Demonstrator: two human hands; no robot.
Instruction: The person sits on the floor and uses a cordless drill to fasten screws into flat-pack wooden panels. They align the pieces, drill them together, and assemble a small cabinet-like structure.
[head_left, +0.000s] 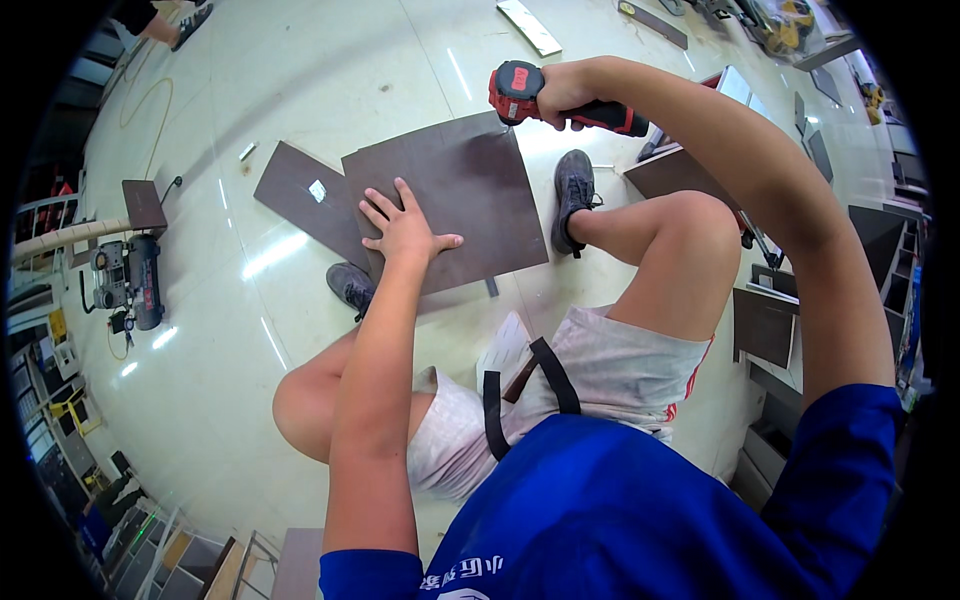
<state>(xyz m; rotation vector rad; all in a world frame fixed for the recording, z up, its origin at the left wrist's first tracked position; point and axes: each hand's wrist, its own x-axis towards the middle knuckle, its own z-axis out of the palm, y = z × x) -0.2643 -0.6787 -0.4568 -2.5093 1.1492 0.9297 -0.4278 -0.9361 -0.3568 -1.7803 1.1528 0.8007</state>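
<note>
1. Your left hand point(405, 228) lies flat on the dark panel point(450, 200), grip spread, fingers splayed.
2. Your right hand point(562, 92) has its grip wrapped tight around a red-and-black drill point(545, 98) at the panel's far edge.
3. The panel rests on the floor point(330, 70) between your 2 shoes, overlapping a second panel point(300, 195).
4. A compressor point(128, 280) sits well apart at left.

Glossy pale floor point(330, 70) under dark brown panels point(460, 190), compressor point(130, 280).
</note>
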